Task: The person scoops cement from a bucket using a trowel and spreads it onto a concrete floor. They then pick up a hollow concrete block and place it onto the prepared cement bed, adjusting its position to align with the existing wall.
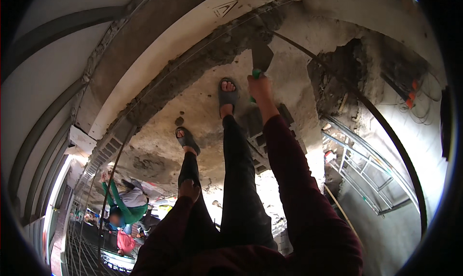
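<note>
My right hand (260,89) is closed round the green handle (256,73) of a trowel. The trowel's dark pointed blade (262,55) reaches away from me, by the end of a dark strip of wet-looking mortar (212,54). Whether the blade touches the mortar I cannot tell. My left hand (189,189) lies on my left knee with nothing seen in it; its fingers show only in part. Grey bricks or blocks (251,122) are partly hidden behind my right forearm. A thin string line (190,47) runs along the mortar strip.
A broken-edged hole (337,66) opens on the right, crossed by a dark hose or cable (364,100). Metal ladder-like frames (366,165) lie at lower right. Rods (112,179) stand at left. A person in green (128,211) and another in red (125,242) are at lower left.
</note>
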`<state>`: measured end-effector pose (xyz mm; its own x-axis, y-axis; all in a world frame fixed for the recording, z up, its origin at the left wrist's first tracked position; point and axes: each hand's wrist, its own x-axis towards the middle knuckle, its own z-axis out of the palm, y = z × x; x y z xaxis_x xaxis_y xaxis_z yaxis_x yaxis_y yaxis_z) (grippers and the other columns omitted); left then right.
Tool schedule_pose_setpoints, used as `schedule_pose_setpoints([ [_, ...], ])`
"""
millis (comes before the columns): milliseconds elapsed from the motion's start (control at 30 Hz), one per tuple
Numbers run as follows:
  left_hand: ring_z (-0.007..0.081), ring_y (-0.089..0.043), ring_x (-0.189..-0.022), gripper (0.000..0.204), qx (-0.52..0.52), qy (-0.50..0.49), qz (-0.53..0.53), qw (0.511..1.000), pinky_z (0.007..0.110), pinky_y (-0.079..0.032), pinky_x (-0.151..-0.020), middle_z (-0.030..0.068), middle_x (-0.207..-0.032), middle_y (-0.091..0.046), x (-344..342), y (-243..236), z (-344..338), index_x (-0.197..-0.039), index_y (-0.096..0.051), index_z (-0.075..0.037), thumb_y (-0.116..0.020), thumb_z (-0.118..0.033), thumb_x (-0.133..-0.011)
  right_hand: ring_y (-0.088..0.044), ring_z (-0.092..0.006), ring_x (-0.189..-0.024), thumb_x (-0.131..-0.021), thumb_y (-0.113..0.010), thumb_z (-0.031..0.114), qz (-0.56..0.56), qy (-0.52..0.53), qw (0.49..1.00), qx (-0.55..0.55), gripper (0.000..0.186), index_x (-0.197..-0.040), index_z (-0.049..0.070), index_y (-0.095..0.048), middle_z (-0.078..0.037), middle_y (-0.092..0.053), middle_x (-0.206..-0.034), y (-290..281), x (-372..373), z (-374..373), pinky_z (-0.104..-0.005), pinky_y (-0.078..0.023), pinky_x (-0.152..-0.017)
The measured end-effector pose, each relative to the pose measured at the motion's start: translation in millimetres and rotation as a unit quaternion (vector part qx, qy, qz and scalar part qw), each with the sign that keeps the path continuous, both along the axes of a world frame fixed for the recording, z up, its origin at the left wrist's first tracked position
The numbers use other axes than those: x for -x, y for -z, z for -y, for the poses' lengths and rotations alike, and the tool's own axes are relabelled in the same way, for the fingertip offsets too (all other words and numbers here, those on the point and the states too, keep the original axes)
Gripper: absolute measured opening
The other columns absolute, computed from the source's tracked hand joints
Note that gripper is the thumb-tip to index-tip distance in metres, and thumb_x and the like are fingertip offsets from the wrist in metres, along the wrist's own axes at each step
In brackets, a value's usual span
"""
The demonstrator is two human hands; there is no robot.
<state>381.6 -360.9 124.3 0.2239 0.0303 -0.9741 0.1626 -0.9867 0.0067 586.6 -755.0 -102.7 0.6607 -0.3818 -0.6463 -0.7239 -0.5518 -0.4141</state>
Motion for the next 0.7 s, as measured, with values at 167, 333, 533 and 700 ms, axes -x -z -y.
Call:
schedule_pose_setpoints([
  [167, 0.0357, -0.055, -0.096, 0.031, 0.014, 0.005, 0.021, 1.0, 0.046, -0.045, -0.085, 0.019, -0.098, -0.057, 21, 1, -10, -0.094, -0.058, -0.001, -0.056, -0.026, -0.075, -0.054, -0.0179, -0.057, -0.093, -0.047, 0.022, -0.011, 0.536, 0.723, -0.435, 0.023, -0.087, 0.003, -0.058, -0.007, -0.056, -0.068, 9, -67, -10, -0.034, -0.045, -0.05],
  [333, 0.0352, -0.055, -0.096, 0.03, 0.032, -0.029, 0.034, 0.999, 0.046, -0.045, -0.085, 0.0171, -0.097, -0.057, 34, 6, -8, -0.095, -0.058, -0.003, -0.056, -0.025, -0.075, -0.047, -0.0148, -0.051, -0.096, -0.04, 0.027, 0.025, 0.599, 0.679, -0.424, 0.032, -0.088, 0.0, -0.054, -0.004, -0.052, -0.067, 33, -95, -27, -0.0323, -0.042, -0.048],
  [533, 0.0352, -0.056, -0.091, 0.027, 0.01, -0.06, 0.066, 0.996, 0.045, -0.046, -0.078, 0.0171, -0.09, -0.057, 48, -5, -15, -0.089, -0.055, -0.003, -0.062, -0.023, -0.072, -0.047, -0.014, -0.051, -0.097, -0.036, 0.03, -0.03, 0.579, 0.686, -0.439, 0.035, -0.088, 0.001, -0.054, -0.003, -0.05, -0.065, 39, -69, -36, -0.0308, -0.041, -0.048],
  [700, 0.0351, -0.056, -0.093, 0.027, 0.024, -0.056, 0.066, 0.996, 0.045, -0.046, -0.081, 0.0172, -0.092, -0.058, 59, -5, -20, -0.09, -0.056, -0.004, -0.063, -0.024, -0.072, -0.045, -0.0129, -0.049, -0.097, -0.036, 0.031, -0.034, 0.519, 0.748, -0.413, 0.038, -0.083, 0.002, -0.056, -0.001, -0.048, -0.062, 14, -55, -19, -0.0303, -0.039, -0.046],
])
